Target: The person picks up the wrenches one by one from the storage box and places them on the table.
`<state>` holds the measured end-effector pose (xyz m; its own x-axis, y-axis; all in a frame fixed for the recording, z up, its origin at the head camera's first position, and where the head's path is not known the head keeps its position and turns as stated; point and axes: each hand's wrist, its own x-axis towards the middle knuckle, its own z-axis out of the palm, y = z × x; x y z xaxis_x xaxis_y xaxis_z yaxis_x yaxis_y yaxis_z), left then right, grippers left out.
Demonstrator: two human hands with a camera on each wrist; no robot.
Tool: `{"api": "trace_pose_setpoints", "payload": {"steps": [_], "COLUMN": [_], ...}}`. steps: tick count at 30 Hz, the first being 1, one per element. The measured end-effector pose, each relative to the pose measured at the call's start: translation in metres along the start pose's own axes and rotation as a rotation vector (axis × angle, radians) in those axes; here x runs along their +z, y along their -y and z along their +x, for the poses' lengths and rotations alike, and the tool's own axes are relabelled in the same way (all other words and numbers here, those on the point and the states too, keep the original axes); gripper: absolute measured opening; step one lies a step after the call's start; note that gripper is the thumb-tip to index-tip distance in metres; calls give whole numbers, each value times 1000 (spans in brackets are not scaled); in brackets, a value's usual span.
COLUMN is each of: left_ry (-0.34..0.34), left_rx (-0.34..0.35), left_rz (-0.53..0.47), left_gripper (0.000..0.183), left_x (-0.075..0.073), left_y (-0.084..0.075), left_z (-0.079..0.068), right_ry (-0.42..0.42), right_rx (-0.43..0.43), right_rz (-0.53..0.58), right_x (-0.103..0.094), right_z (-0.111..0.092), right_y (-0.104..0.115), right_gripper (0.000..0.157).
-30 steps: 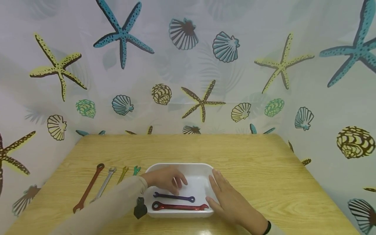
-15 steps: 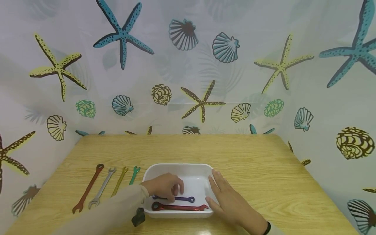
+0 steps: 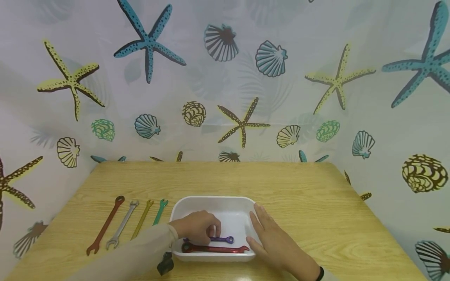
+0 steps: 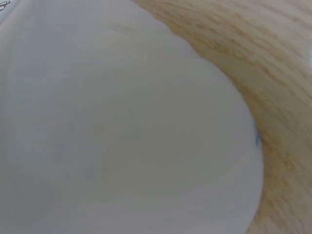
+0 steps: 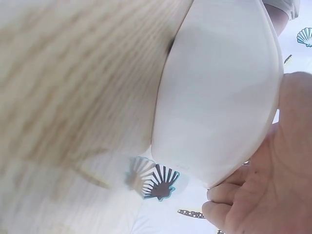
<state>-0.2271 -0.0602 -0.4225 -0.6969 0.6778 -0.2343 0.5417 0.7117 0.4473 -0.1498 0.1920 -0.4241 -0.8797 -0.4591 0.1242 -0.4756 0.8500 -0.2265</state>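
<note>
My left hand (image 3: 198,226) reaches down into a white plastic tub (image 3: 214,200), its fingers and thumb pinching the shaft of a small purple combination wrench (image 3: 225,239). The wrench's left part is mostly hidden by the hand. Along the tub's near side lies a larger red combination wrench (image 3: 216,248). With fingers straight, my right hand (image 3: 277,242) rests against the tub's right rim; in the right wrist view that hand (image 5: 265,190) touches the outer edge of the tub (image 5: 214,92). The left wrist view holds mostly the tub's outer wall (image 4: 131,126).
Left of the tub, a row of wrenches lies on the wooden table (image 3: 299,187): a dark red one (image 3: 106,226), a silver one (image 3: 123,225), a yellow one (image 3: 142,219) and a green one (image 3: 160,212). A curtain (image 3: 225,78) with shells and starfish hangs behind.
My left hand has lowered inside the tub from above the purple wrench and now grips it. The right hand has stayed at the rim.
</note>
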Motion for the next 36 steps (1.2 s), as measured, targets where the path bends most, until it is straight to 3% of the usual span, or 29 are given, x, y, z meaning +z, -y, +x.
{"api": "trace_pose_setpoints", "payload": {"steps": [6,14,23,31,36], "left_ry": [-1,32,7,-52,-128], "left_rx": [45,60,92,128,117], "left_rz": [34,-39,-97,-184,-227], "left_gripper": [27,25,23,21,22], "left_x": [1,-2,-10,-36,-57], "left_y": [0,2,5,3,11], "left_z": [0,1,4,-7,-20], "right_ry": [-11,-27,16,2,1], "right_rx": [-9,-17,23,5,3], "right_rz": [10,5,-7,-5,-11], "right_x": [1,1,3,4,5], "right_z": [0,-1,0,0,0], "right_y": [0,0,-2,-2,-3], "right_gripper": [66,65,67,66,66]}}
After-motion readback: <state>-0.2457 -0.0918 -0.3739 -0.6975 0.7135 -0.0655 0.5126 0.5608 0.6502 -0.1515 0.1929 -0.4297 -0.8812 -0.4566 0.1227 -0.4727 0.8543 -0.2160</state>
